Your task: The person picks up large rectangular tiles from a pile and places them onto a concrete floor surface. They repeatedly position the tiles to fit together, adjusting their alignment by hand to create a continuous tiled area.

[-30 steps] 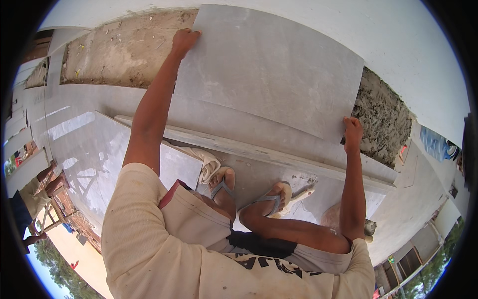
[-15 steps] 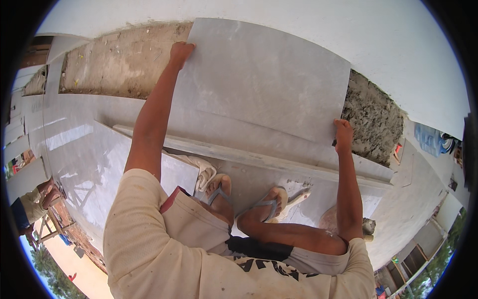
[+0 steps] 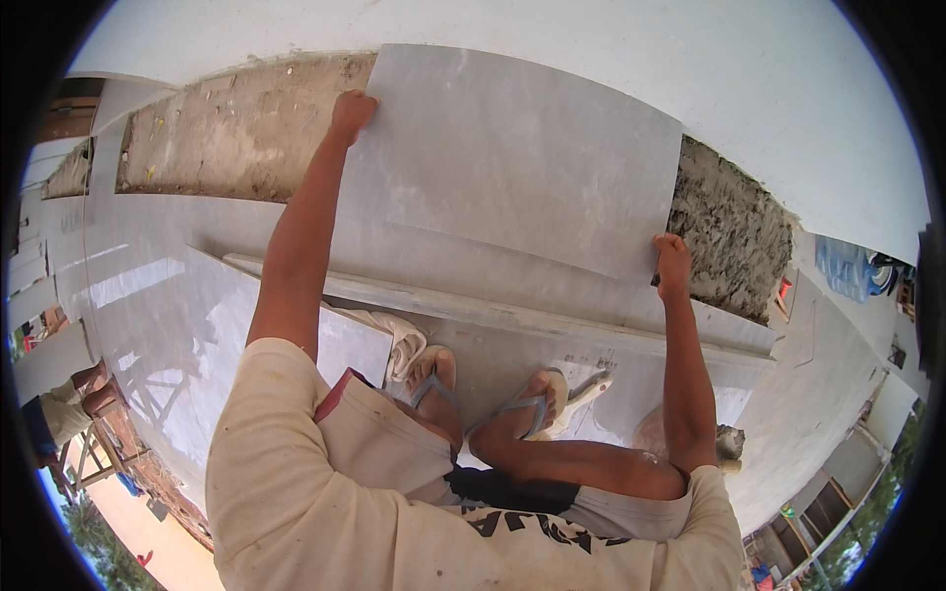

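A large grey floor tile (image 3: 522, 158) lies over the strip beside the white wall, and I hold it by its two short sides. My left hand (image 3: 353, 114) is closed on its left edge, toward the far corner. On the right edge, close to the near corner, my right hand (image 3: 674, 264) grips it with curled fingers. A small dark bit shows under that hand; I cannot make out what it is. Rough wet mortar (image 3: 734, 229) shows to the right of the tile. The tile's near edge overlaps or borders the grey tiled floor (image 3: 443, 241).
A long pale straightedge bar (image 3: 493, 310) lies across the floor between the tile and my sandalled feet. Bare dirt (image 3: 222, 133) fills the strip at left. A crumpled cloth (image 3: 406, 340) lies by my left foot. Blue bottles (image 3: 845, 271) stand far right; another person (image 3: 69, 409) is far left.
The tile has shifted a little to the left and slightly toward me, both hands moving with it. More of the mortar's left side shows at the right edge.
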